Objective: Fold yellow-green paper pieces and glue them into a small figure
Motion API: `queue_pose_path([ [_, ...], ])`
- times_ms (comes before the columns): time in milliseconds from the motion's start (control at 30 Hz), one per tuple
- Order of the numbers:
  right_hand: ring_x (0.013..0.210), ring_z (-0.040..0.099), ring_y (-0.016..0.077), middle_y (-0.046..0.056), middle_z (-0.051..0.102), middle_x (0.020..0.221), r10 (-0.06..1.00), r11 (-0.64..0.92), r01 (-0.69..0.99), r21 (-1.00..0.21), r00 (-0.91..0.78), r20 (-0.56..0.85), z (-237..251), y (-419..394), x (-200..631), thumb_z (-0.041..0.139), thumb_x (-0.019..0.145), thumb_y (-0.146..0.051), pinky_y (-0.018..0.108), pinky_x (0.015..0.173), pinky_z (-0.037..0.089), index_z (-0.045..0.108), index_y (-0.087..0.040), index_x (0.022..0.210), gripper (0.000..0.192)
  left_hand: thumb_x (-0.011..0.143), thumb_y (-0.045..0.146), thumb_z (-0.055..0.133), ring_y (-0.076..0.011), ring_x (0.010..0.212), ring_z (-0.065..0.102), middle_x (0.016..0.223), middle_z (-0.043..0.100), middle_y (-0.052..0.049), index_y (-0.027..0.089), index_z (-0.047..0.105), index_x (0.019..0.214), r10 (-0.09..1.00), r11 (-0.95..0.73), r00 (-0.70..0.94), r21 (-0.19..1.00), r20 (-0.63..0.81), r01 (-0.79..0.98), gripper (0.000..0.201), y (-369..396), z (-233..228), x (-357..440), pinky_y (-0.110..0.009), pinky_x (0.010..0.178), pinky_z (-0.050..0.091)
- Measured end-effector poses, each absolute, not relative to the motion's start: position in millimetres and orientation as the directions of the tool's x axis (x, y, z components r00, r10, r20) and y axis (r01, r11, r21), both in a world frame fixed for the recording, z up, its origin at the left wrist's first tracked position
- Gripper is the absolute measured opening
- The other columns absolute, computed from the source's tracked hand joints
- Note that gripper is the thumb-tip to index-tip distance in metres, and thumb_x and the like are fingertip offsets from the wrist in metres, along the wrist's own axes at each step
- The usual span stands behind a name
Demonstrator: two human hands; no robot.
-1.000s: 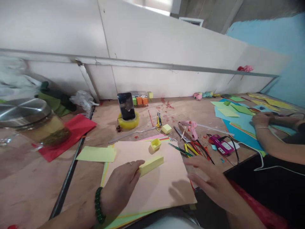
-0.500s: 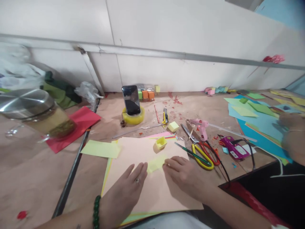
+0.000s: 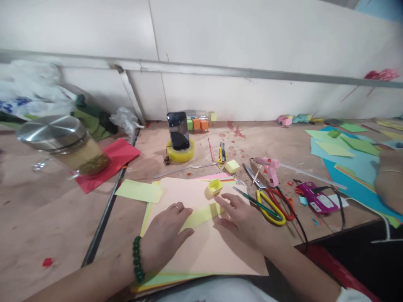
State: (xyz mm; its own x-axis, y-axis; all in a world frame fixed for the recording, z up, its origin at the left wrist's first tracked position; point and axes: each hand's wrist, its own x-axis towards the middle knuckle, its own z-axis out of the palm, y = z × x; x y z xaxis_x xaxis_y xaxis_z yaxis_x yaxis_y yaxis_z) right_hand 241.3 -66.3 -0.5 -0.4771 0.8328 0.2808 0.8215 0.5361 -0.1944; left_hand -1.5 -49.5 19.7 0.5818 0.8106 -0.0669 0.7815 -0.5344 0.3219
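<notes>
No lettering or numbers can be read. Blue print [image 3: 21, 102] is noted on the white plastic bag [image 3: 36, 77], well left of the phone [image 3: 178, 131]; pale marks [image 3: 314, 206] on the purple device [image 3: 311, 193], right of the phone, are likewise illegible.

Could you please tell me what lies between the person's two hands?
In the head view, a pale yellow paper strip lies between the left hand and the right hand, over a peach paper sheet.
</notes>
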Motion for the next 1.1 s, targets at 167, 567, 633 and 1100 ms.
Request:
queue_pose_path([
  [167, 0.088, 0.058, 0.0217, 0.01, 0.065, 0.099, 0.717, 0.646, 0.752, -0.133, -0.537, 0.444, 1, -66, 235, 0.056, 0.085, -0.014, 0.035, 0.073, 0.054, 0.058, -0.018, 0.099, 0.014, 0.089, 0.009, 0.044, -0.021, 0.075, 0.054, 0.08, 0.06, -0.003, 0.02, 0.058, 0.088, 0.714, -0.696, 0.692, 0.215, 0.109, 0.685, 0.018, -56, 8, 0, -0.033, 0.066, 0.043],
  [567, 0.091, 0.058, 0.0188, 0.01, 0.069, 0.098, 0.571, 0.698, 0.715, 0.038, -0.587, 0.574, -6, -88, 235, 0.046, 0.094, -0.01, 0.031, 0.077, 0.05, 0.066, -0.015, 0.091, 0.021, 0.086, 0.003, 0.044, -0.0215, 0.069, 0.051, 0.082, 0.063, -0.006, 0.018, 0.056, 0.077, 0.543, -0.836, 0.825, 0.01, 0.16, 0.548, 0.021, -62, 5, -5, -0.035, 0.064, 0.04],
  [633, 0.093, 0.057, 0.0188, 0.008, 0.07, 0.1, 0.567, 0.664, 0.745, 0.067, -0.56, 0.604, -3, -94, 234, 0.05, 0.093, -0.01, 0.032, 0.079, 0.048, 0.066, -0.017, 0.096, 0.018, 0.086, 0.004, 0.045, -0.0214, 0.071, 0.052, 0.086, 0.064, -0.007, 0.018, 0.056, 0.076, 0.557, -0.83, 0.818, 0.048, 0.146, 0.556, 0.021, -62, 5, -7, -0.035, 0.065, 0.042],
  [1100, 0.091, 0.058, 0.0199, 0.009, 0.069, 0.1, 0.756, 0.655, 0.666, -0.357, -0.563, 0.335, -5, -86, 231, 0.041, 0.09, -0.004, 0.033, 0.078, 0.055, 0.062, -0.014, 0.104, 0.027, 0.087, 0.008, 0.046, -0.0191, 0.064, 0.054, 0.07, 0.058, -0.003, 0.02, 0.055, 0.069, 0.61, -0.792, 0.763, 0.141, 0.216, 0.593, 0.024, -63, 1, -13, -0.029, 0.055, 0.045],
])
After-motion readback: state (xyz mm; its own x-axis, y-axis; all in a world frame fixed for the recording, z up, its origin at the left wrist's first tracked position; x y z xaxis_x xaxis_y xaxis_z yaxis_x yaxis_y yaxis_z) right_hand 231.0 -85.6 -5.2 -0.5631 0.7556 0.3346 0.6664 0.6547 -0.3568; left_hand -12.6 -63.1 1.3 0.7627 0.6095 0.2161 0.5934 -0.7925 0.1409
